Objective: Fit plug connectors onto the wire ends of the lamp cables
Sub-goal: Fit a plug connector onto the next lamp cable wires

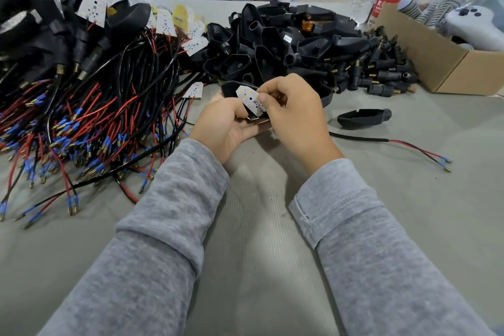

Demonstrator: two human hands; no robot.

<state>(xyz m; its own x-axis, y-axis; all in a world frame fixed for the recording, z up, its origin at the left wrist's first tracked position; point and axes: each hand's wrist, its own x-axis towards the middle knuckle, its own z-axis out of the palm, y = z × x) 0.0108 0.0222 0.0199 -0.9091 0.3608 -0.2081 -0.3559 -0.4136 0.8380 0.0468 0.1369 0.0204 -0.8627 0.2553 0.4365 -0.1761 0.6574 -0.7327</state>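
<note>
The small white LED board sits between the two hands, above the middle of the worktop, and its long axis runs from upper left to lower right, tilted toward the camera. The right hand is the nearer one to it: its thumb and first fingers pinch the right edge of the board, and the other fingers are curled in. The left hand lies under and a little to the left, palm turned up, its fingers curled around something dark below the board; I think this is a lamp housing, but the hands cover most of it. Both forearms in grey sleeves come in from below and meet at the board. The cable that belongs to this piece probably is the loose one which lies to the right on the worktop, with its red and black wire ends pointing away to the right, well apart from both hands and on the side of the right hand. The black plug connectors are heaped further back on the right, beside a cardboard box.
</note>
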